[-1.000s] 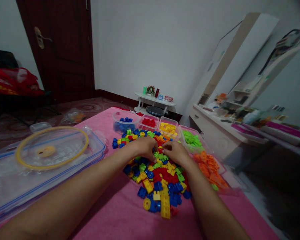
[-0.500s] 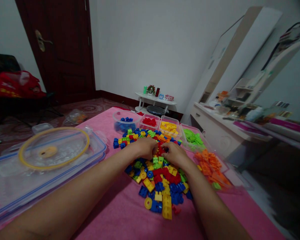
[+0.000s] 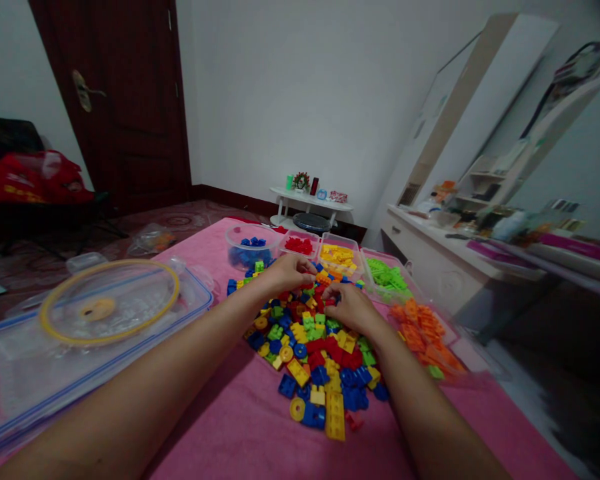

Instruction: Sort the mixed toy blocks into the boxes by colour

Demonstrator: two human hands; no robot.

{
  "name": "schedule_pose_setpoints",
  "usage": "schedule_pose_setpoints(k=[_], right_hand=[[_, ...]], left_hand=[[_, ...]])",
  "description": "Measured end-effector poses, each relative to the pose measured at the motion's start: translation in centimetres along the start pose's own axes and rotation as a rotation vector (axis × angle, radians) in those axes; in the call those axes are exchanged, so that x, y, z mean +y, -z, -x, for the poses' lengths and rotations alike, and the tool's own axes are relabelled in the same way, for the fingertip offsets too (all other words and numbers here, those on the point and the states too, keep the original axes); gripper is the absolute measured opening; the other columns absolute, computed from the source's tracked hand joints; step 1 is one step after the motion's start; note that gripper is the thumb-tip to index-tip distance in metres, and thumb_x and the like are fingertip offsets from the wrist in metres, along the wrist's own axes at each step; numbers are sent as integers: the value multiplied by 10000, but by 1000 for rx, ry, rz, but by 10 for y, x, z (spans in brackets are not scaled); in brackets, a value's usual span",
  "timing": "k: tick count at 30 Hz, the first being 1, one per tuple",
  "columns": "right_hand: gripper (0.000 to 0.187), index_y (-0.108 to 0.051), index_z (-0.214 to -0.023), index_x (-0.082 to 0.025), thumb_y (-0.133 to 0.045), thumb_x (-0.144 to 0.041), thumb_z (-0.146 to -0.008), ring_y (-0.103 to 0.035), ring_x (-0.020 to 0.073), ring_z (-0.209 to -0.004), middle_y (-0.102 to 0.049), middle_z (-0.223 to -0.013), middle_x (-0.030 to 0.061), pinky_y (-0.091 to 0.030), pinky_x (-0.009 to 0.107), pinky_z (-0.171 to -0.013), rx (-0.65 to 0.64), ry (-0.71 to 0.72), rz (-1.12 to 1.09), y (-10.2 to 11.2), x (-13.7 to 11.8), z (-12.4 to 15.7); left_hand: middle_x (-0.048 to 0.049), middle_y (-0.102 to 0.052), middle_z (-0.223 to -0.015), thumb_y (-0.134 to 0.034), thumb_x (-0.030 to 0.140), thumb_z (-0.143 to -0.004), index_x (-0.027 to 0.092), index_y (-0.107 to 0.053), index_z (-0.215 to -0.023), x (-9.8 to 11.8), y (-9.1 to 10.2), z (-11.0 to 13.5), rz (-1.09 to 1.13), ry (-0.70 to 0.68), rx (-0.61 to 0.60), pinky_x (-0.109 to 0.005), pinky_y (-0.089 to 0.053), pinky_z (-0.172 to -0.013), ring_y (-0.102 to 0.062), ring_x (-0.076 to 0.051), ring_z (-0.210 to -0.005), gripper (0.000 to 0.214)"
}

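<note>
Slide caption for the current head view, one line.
Left hand and right hand at a pile of mixed toy bricks on pink cloth, near clear containers of mostly colour-grouped bricks.

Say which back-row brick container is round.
The clear tub holding blue bricks, leftmost; its rim curves, while the red-brick box, yellow-brick box and green-brick box have corners.

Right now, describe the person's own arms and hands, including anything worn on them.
The left hand and right hand wear no gloves. The left forearm and right forearm show no sleeves within the picture, and no watch or bracelet is visible. Rings cannot be ruled out.
</note>
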State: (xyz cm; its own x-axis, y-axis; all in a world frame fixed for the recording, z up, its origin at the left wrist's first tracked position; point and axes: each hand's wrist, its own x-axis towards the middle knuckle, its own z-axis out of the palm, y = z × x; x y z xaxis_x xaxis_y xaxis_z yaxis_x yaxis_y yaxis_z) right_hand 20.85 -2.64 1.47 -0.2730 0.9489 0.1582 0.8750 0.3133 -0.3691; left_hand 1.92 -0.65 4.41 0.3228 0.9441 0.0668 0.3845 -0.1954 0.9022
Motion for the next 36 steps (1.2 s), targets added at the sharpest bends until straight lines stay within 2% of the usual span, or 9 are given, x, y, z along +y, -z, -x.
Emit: schedule_pose_setpoints(k=[3, 6, 9, 14, 18, 22, 28, 33, 36], right_hand=[[180, -657, -819, -205, -596, -228, -651, -574, 153, -693, -660, -785, 9, -376, 230, -583, 53, -52, 3, 1, -1, -1], [365, -641, -1050, -229, -582, -240, -690, -590, 186, -818, -660, -941, 45, -408, 258, -673, 144, -29, 81, -3, -1, -4], [453, -577, -1195, -242, -544, -245, -744, -574, 200, -940, -631, -1054, 72, -404, 286, -786, 104, 38, 119, -12, 1, -8], [237, -637, -908, -194, -581, -223, -680, -574, 169, -775, -639, -831, 32, -402, 254, -686, 90, 19, 62, -17, 5, -13], [186, -598, -808, -186, -619, -241, -632, -520, 129, -576, -599, -678, -13, -379, 230, -547, 235, -11, -122, -2, -3, -9], [266, -594, -904, -176, -615, -313, -677, -492, 105, -487, -622, -717, 9, -389, 225, -465, 370, -29, -388, 10, -22, -4], [506, -534, -1152, -189, -649, -308, -675, -617, 111, -689, -617, -1062, 77, -507, 239, -627, 374, 106, -697, 13, -42, -2], [422, -567, -1081, -155, -628, -339, -706, -614, 109, -661, -634, -1002, 88, -514, 245, -637, 580, 20, -716, 31, -32, 0], [383, -591, -1027, -144, -627, -352, -708, -612, 113, -617, -642, -927, 70, -520, 253, -604, 641, -40, -772, 39, -18, 0]], left_hand=[[-26, -619, -740, -620, 187, -727, 114, -642, -865, 4, 2, 2, 269, 70, 19, -196, -459, -500, -563, -101, -610, 158], [-19, -610, -729, -648, 172, -725, 109, -645, -856, 8, 5, 4, 468, 124, 39, -183, -463, -496, -546, -79, -584, 145], [-11, -603, -679, -629, 182, -761, 111, -645, -877, 9, 6, 2, 650, 202, 22, -156, -442, -457, -531, -61, -522, 137], [-21, -597, -617, -487, 242, -874, 110, -625, -912, 4, 10, -5, 887, 382, -4, -114, -410, -404, -540, -58, -484, 195], [-17, -590, -610, -468, 367, -879, 138, -617, -935, -1, 11, -6, 903, 405, -95, -124, -406, -391, -545, -72, -484, 278], [-13, -597, -633, -497, 496, -830, 169, -600, -959, -5, 7, -5, 848, 403, -185, -142, -414, -400, -561, -89, -505, 367], [-21, -596, -660, -560, 598, -739, 168, -591, -929, -3, -2, -1, 961, 443, -380, -143, -402, -381, -595, -121, -559, 471], [8, -546, -589, -617, 306, -788, 139, -595, -873, -4, -6, -3, 995, 441, -243, -77, -286, -341, -499, -42, -455, 188], [6, -549, -586, -607, 244, -781, 132, -582, -841, -5, -3, -20, 931, 398, -135, -86, -244, -332, -470, -36, -436, 129]])
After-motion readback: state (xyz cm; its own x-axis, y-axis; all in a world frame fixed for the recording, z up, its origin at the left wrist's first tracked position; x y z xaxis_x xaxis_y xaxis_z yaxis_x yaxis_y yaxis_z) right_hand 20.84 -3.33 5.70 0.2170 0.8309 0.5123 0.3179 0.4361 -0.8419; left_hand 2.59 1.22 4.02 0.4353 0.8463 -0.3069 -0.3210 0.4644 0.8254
